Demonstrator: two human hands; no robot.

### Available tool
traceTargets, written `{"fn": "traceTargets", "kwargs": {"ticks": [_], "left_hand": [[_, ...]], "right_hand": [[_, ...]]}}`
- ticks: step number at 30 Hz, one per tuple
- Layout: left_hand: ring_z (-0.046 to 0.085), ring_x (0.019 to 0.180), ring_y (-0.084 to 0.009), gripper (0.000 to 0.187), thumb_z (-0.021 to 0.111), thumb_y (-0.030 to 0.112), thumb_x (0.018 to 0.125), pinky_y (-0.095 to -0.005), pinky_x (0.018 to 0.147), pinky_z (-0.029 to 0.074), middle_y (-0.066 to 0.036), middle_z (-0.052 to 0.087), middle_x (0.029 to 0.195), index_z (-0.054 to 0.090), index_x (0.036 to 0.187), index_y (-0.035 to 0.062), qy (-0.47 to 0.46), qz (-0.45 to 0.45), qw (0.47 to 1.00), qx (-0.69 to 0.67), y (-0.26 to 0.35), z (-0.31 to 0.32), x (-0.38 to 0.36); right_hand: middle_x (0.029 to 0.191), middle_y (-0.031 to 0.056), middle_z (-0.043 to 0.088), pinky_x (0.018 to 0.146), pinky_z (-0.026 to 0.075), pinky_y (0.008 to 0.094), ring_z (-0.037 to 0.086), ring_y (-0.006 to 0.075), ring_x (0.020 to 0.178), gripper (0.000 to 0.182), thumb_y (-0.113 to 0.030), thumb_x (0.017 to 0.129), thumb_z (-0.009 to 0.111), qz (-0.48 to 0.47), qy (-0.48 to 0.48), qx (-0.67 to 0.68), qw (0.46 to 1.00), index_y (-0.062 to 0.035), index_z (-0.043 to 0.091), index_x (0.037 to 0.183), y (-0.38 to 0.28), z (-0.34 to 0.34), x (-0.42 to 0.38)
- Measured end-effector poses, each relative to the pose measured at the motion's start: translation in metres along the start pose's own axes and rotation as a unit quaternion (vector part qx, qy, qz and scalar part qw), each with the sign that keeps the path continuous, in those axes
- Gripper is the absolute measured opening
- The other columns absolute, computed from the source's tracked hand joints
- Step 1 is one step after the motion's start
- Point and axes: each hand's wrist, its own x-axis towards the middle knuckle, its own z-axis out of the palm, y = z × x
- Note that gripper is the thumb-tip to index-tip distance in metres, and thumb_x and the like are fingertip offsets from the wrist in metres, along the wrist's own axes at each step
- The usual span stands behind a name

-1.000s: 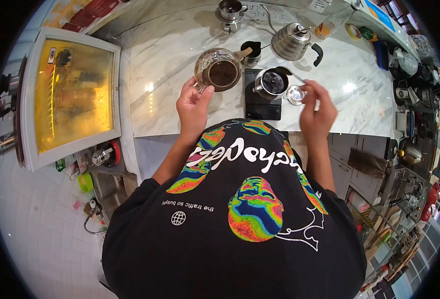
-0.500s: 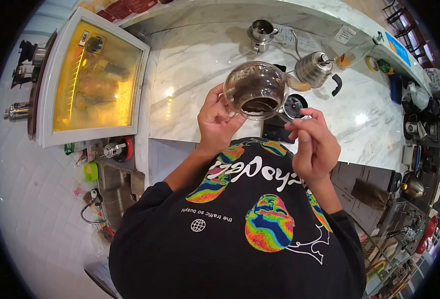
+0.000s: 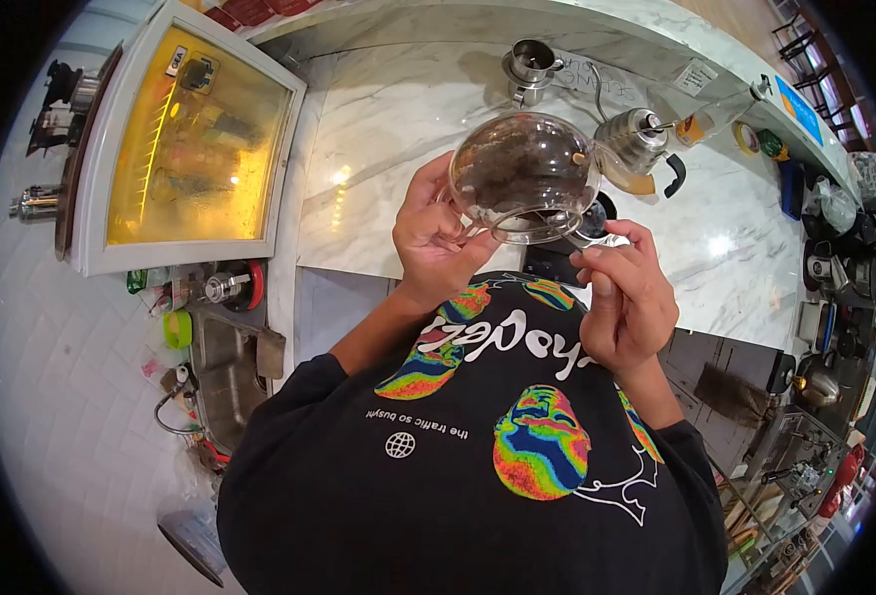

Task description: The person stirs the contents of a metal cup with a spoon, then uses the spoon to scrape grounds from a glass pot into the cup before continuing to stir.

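Over the counter's front edge, my left hand (image 3: 428,233) is closed on the side of a round clear glass vessel (image 3: 524,169) and tilts its round mouth toward me. Brown, wet-looking residue coats part of the glass inside. A curved wooden handle (image 3: 636,181) sticks out at its far right. My right hand (image 3: 631,297) pinches a thin utensil (image 3: 587,241) right at the vessel's mouth; I cannot tell its kind. Just behind that hand, a dark round container (image 3: 599,213) stands by a black flat device (image 3: 552,264), partly hidden by the glass.
A metal drip cup (image 3: 532,64) and a steel gooseneck kettle (image 3: 633,139) stand at the back of the marble counter (image 3: 359,149). To the left are a lit glass-door cabinet (image 3: 195,149) and a sink (image 3: 225,382). Bottles, tape and other tools crowd the right side.
The glass vessel has tipped further, and the dark mass inside has shifted. The thin utensil stays by its mouth, and both hands are nearly in place.
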Motion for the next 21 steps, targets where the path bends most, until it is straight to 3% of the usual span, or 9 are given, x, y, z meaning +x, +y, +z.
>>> {"fn": "traceTargets", "kwargs": {"ticks": [3, 7, 12, 18, 21], "left_hand": [[0.055, 0.135, -0.0396, 0.035, 0.079, -0.008, 0.081, -0.0489, 0.103, 0.055, -0.026, 0.043, 0.148, 0.047, 0.070, 0.0019, 0.001, 0.009, 1.000, -0.005, -0.001, 0.000, 0.002], [0.055, 0.134, -0.0396, 0.034, 0.079, -0.006, 0.082, -0.0490, 0.102, 0.056, -0.025, 0.044, 0.147, 0.049, 0.069, 0.0019, 0.005, -0.008, 1.000, -0.010, -0.002, 0.005, 0.003], [0.058, 0.131, -0.0365, 0.034, 0.082, -0.004, 0.081, -0.0453, 0.099, 0.058, -0.024, 0.050, 0.143, 0.051, 0.066, 0.0006, -0.006, -0.052, 0.998, 0.023, -0.005, 0.015, 0.001], [0.061, 0.128, -0.0334, 0.036, 0.082, -0.002, 0.082, -0.0407, 0.096, 0.060, -0.024, 0.054, 0.139, 0.050, 0.064, -0.0003, -0.006, -0.122, 0.990, 0.073, -0.009, 0.024, -0.009], [0.061, 0.128, -0.0331, 0.036, 0.081, -0.001, 0.083, -0.0404, 0.097, 0.059, -0.024, 0.053, 0.140, 0.050, 0.065, -0.0002, -0.004, -0.129, 0.990, 0.063, -0.012, 0.027, -0.012]], "right_hand": [[0.086, 0.0125, 0.072, 0.089, 0.053, 0.0509, 0.067, 0.0211, 0.069, 0.019, 0.009, 0.090, 0.065, 0.032, 0.025, 0.037, 0.999, 0.0014, 0.066, 0.107, 0.000, 0.001, -0.001], [0.086, 0.0127, 0.072, 0.083, 0.055, 0.0400, 0.069, 0.0173, 0.073, 0.012, 0.005, 0.098, 0.058, 0.150, 0.048, 0.094, 0.983, 0.0033, 0.065, 0.108, 0.000, 0.000, -0.009], [0.088, 0.0136, 0.071, 0.068, 0.053, 0.0270, 0.066, 0.0160, 0.070, 0.018, -0.009, 0.107, 0.052, 0.359, 0.128, 0.242, 0.892, 0.0046, 0.062, 0.112, 0.005, 0.007, -0.013], [0.089, 0.0162, 0.071, 0.066, 0.052, 0.0289, 0.064, 0.0176, 0.066, 0.026, -0.019, 0.109, 0.051, 0.448, 0.175, 0.354, 0.802, 0.0049, 0.061, 0.116, 0.026, 0.010, -0.029], [0.088, 0.0168, 0.071, 0.066, 0.052, 0.0293, 0.064, 0.0181, 0.065, 0.027, -0.018, 0.109, 0.051, 0.450, 0.193, 0.350, 0.799, 0.0058, 0.061, 0.116, 0.027, 0.009, -0.028]]}}
